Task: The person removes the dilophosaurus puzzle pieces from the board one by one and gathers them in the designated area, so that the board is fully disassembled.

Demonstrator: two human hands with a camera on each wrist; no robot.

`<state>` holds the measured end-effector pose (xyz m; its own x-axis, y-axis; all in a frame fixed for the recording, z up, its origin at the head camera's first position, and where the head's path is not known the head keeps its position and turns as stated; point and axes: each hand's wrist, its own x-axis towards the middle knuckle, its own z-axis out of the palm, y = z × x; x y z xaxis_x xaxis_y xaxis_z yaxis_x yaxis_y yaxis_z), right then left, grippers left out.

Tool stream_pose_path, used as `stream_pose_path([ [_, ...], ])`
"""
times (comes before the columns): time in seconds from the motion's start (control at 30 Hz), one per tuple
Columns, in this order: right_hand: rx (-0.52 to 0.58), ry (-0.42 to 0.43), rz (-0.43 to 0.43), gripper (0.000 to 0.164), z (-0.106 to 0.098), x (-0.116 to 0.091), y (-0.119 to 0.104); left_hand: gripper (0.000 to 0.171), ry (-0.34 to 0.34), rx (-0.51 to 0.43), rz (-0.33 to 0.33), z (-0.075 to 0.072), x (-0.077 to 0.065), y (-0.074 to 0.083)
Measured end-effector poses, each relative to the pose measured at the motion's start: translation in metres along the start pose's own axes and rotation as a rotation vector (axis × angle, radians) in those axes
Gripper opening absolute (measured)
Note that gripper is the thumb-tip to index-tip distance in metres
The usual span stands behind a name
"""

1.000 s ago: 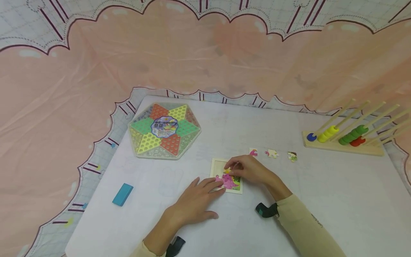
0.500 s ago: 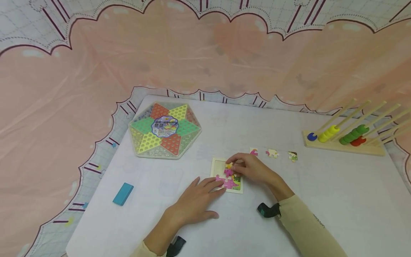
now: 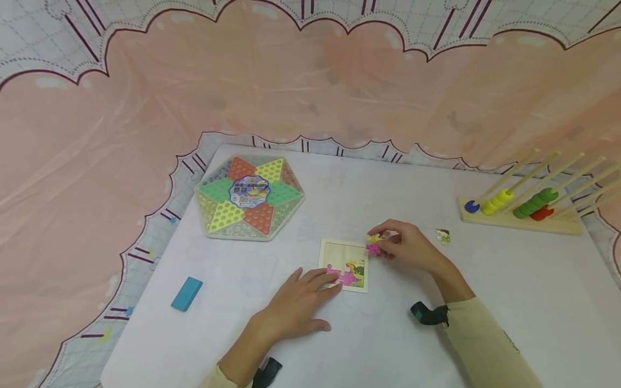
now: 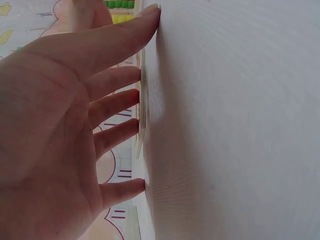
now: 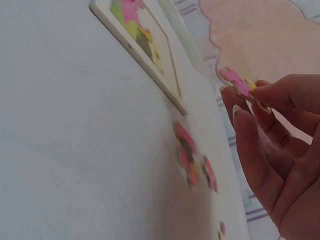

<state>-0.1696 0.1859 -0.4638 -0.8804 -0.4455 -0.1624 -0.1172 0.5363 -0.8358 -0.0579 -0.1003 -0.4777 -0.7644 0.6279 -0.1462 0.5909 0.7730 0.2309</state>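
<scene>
A square puzzle tray [image 3: 344,252] lies on the table, its lower part filled with pink and green pieces. My left hand [image 3: 296,306] rests with spread fingers on the tray's lower left; in the left wrist view its fingertips touch the tray rim [image 4: 142,100]. Just past the tray's right edge, my right hand [image 3: 412,247] pinches a pink and yellow puzzle piece [image 3: 373,249] between thumb and fingers. The right wrist view shows this puzzle piece [image 5: 239,82] raised above the table. Beneath it lie loose pieces [image 5: 185,152], mostly covered by the hand in the head view.
One loose puzzle piece [image 3: 442,236] lies farther right. A hexagonal Chinese checkers set [image 3: 249,196] sits at the back left, a blue block [image 3: 186,294] at the left. At the back right stands a wooden bead rack [image 3: 524,218] with upright rods.
My right hand has lifted the pink and yellow puzzle piece from the tray and carried it right, over the loose pieces. The left hand stays in place.
</scene>
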Motion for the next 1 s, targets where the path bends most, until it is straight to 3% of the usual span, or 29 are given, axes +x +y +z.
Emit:
stream_pose_path([
  [0.23,-0.014,0.047,0.049,0.03,-0.031,-0.021,0.013,0.076,0.007,0.003,0.008,0.0,0.0,0.0],
  [0.47,-0.023,0.072,0.113,0.037,-0.048,-0.037,0.029,0.076,0.018,0.012,0.015,0.0,0.0,0.0],
  [0.73,-0.047,0.095,0.171,0.033,-0.05,-0.044,0.046,0.077,-0.001,0.008,0.0,0.0,0.001,0.0],
  [1.0,-0.057,0.174,0.2,0.033,-0.043,-0.041,0.054,0.077,0.0,-0.006,-0.001,0.001,0.001,0.0],
])
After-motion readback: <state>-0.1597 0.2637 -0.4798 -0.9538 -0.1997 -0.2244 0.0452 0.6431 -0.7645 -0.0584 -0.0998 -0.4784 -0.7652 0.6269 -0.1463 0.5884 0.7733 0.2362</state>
